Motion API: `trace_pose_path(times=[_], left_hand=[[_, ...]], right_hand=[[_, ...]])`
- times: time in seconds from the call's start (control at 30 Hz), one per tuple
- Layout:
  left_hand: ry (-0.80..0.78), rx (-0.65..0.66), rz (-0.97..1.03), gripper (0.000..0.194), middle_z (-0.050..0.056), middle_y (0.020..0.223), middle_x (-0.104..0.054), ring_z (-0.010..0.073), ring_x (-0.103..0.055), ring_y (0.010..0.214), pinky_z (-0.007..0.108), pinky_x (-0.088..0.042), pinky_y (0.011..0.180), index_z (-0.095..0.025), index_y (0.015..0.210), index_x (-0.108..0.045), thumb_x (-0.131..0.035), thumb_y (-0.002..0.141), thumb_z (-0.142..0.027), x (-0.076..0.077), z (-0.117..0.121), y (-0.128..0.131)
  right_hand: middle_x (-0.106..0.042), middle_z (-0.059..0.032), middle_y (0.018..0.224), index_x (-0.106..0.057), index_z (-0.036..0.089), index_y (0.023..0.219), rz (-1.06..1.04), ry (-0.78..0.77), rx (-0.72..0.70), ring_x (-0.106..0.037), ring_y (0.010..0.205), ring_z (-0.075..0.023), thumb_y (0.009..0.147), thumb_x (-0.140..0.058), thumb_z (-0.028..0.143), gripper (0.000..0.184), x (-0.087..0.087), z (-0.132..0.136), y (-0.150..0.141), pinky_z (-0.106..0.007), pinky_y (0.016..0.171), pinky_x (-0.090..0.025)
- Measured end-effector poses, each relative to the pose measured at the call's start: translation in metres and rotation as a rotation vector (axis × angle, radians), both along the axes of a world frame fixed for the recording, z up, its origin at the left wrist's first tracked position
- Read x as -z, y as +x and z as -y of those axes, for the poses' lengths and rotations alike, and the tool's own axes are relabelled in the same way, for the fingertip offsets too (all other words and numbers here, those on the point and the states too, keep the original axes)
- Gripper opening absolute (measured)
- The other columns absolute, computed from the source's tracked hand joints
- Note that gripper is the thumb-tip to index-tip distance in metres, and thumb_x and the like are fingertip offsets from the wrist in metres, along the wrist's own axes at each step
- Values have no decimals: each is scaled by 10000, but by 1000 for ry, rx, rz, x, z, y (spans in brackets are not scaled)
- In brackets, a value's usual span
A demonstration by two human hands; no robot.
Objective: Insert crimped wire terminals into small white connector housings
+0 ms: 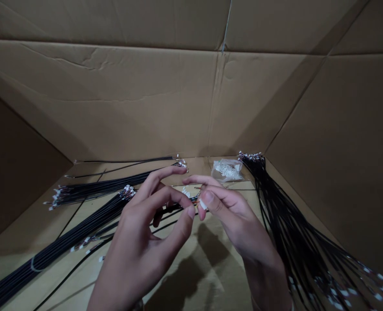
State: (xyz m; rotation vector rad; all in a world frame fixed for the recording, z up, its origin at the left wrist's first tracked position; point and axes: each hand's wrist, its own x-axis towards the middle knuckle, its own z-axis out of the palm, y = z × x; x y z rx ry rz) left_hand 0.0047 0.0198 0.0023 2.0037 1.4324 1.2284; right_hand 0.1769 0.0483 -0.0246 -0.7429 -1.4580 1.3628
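Note:
My left hand [152, 229] pinches thumb against forefinger at the thin coloured wires [194, 200] on the end of a black cable [169, 209]. The cable passes behind these fingers, partly hidden. My right hand [235, 216] grips a small white connector [203, 204] between thumb and fingers, where the wires meet it. How far the wires sit inside the connector is too small to tell. Just behind the fingertips lie several loose white connectors [186, 191] on the cardboard.
Cardboard walls [129, 108] rise at the back and sides. Bundles of black cables with white connectors lie left [64, 239], back left [107, 185] and right [288, 220]. A clear bag of small white parts [227, 169] rests at the back.

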Motion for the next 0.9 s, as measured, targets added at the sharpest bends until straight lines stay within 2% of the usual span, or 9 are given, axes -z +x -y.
trace_pose_path(times=[0.13,0.37,0.67,0.9], left_hand=[[-9,-36,-36,268,76,1300,-700,322,-629,1297,411,-608,974,-245,776,-691,-672,910,-477,2,-3,0],[-9,-57,-45,286,79,1263,-704,334,-626,1289,449,-589,1025,-248,776,-684,-701,875,-515,5,-5,0],[-11,13,34,231,-15,1361,-680,238,-633,1304,333,-563,998,-284,798,-709,-621,965,-416,3,2,-6],[-11,27,41,174,-17,1370,-663,223,-605,1342,311,-539,1007,-284,818,-705,-640,961,-360,4,-4,-5]], right_hand=[[-674,-17,1381,-643,227,711,53,52,27,-560,1404,-192,1085,-563,339,399,0,0,-1,-353,1186,-399],[-667,-21,1376,-652,230,717,137,136,66,-567,1389,-204,1085,-556,349,399,-1,1,0,-382,1160,-421],[-654,-29,1415,-661,227,734,114,114,33,-560,1404,-204,1090,-550,373,401,0,-1,0,-368,1153,-422],[-657,-40,1394,-655,227,723,155,123,60,-557,1402,-221,1084,-559,380,404,-1,0,0,-392,1140,-426]])
